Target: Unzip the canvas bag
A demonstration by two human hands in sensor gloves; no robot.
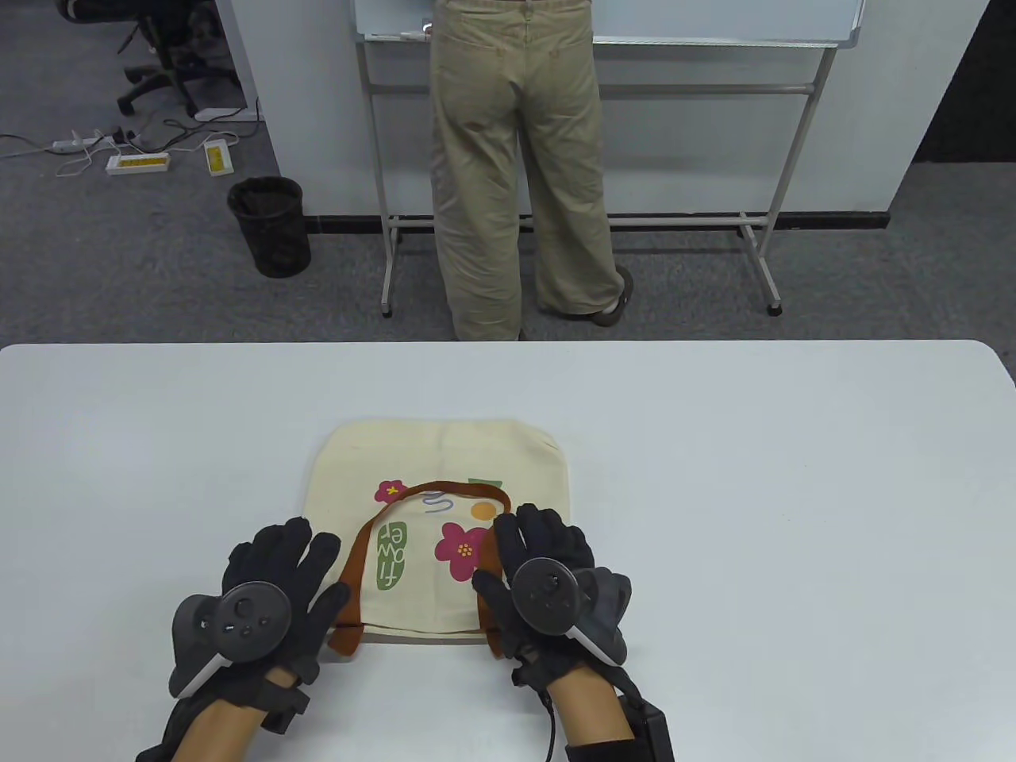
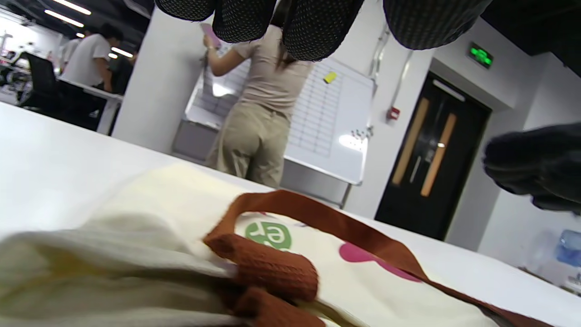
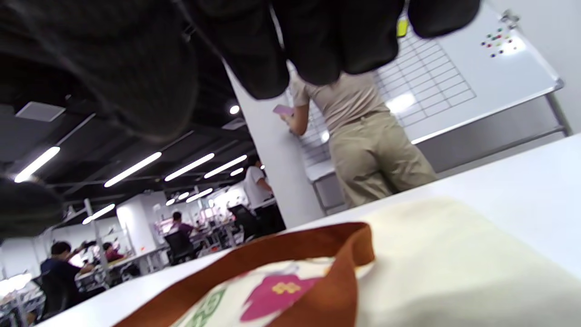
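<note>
The left hand [image 1: 266,591], fingers spread and holding nothing, hovers just left of the canvas bag [image 1: 440,508], which lies flat on the white table [image 1: 794,492]. The right hand [image 1: 548,583], fingers extended, rests over the bag's right edge beside the brown strap [image 1: 432,490].

canvas bag [image 1: 444,508] on table [image 1: 794,492], left hand [image 1: 262,595] beside, right hand [image 1: 548,579] on it.

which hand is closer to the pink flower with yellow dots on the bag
Right. The right hand lies on the canvas bag just right of that flower; the left hand sits off the bag's left edge.
</note>
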